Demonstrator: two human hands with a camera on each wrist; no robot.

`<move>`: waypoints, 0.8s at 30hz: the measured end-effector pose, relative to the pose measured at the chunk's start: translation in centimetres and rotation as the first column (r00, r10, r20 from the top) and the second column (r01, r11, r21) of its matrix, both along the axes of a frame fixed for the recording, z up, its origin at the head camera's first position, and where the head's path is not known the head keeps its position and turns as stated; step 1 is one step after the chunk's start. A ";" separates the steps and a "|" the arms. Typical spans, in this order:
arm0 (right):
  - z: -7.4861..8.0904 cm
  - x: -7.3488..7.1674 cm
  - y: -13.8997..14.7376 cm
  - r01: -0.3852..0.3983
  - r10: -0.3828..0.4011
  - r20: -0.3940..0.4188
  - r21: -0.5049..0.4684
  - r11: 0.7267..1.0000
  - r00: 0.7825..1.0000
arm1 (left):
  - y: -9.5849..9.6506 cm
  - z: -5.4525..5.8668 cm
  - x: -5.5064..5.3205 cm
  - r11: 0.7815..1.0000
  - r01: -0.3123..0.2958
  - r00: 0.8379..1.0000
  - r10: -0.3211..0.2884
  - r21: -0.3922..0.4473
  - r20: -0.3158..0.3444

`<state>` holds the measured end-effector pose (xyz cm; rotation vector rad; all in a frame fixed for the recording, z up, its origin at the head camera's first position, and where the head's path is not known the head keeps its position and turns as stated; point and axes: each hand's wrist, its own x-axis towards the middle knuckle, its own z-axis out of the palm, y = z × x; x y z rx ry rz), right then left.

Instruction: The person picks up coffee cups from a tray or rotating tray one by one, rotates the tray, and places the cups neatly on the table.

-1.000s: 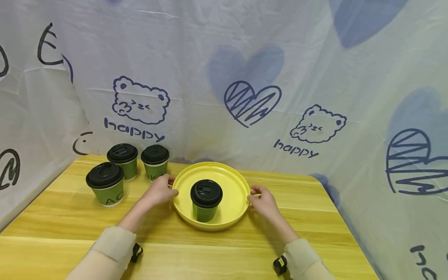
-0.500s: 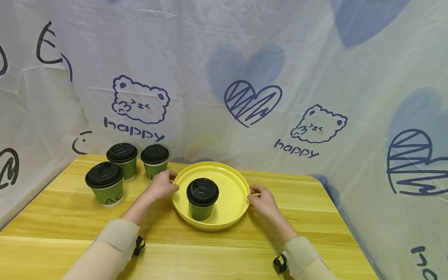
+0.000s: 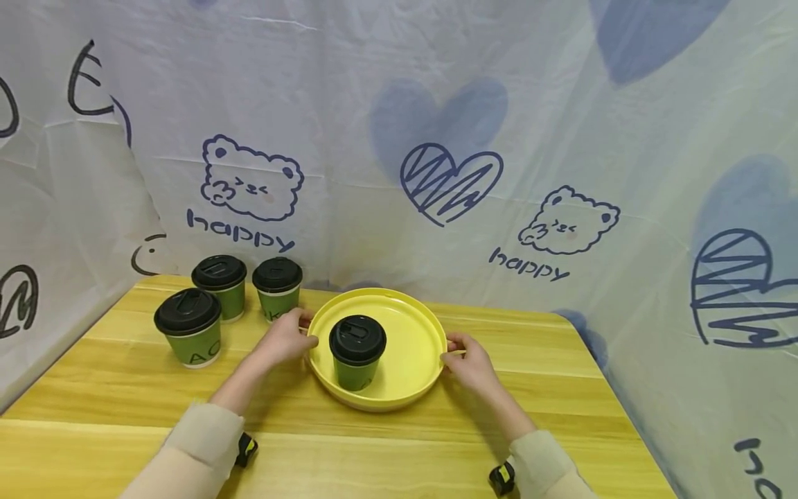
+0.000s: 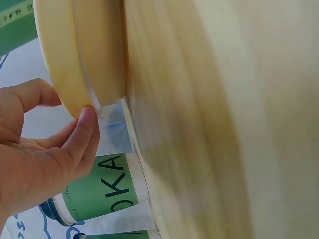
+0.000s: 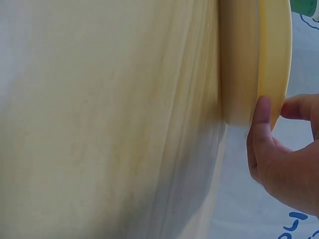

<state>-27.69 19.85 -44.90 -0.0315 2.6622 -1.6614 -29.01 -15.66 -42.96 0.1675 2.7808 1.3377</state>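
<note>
A round yellow tray (image 3: 408,353) with a raised rim and a narrower lower part stands on the wooden table. On it, left of centre and toward the front, is an upright green paper cup (image 3: 357,353) with a black lid. My left hand (image 3: 283,339) pinches the tray's left rim, thumb at the rim's top and fingers against the outer side (image 4: 65,59). Opposite it, my right hand (image 3: 472,364) pinches the right rim the same way; the right wrist view shows its fingertips on the outer wall (image 5: 271,55).
Three more lidded green cups stand at the back left: a front one (image 3: 189,329), one behind it (image 3: 221,287), and one (image 3: 277,291) close beyond my left hand. A printed white cloth (image 3: 349,138) hangs behind the table (image 3: 374,457).
The cup on the tray has shifted a little left and slightly back, while both hands keep their grip on the rim in nearly the same places.
</note>
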 end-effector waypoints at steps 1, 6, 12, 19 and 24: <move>0.0 0.2 0.0 -0.002 0.002 0.006 -0.007 1.000 1.000 | 0.0 -0.1 0.2 1.000 0.000 1.000 0.000 0.006 -0.002; 0.2 0.9 -0.1 -0.010 0.011 0.033 -0.042 0.999 0.999 | 0.1 -0.2 0.8 0.999 -0.007 1.000 0.007 0.033 -0.011; 0.2 0.9 -0.2 0.003 0.000 0.037 -0.075 0.997 0.999 | 0.1 -0.2 0.7 0.999 0.004 1.000 -0.003 0.044 -0.016; 0.2 0.3 -0.1 0.005 -0.004 0.028 -0.033 0.999 1.000 | -0.3 -0.6 -0.4 1.000 0.013 1.000 -0.013 0.021 -0.007; 0.4 0.1 -0.1 0.005 -0.005 0.020 -0.012 1.000 1.000 | -0.4 -0.4 -1.1 1.000 0.023 1.000 -0.023 0.016 -0.017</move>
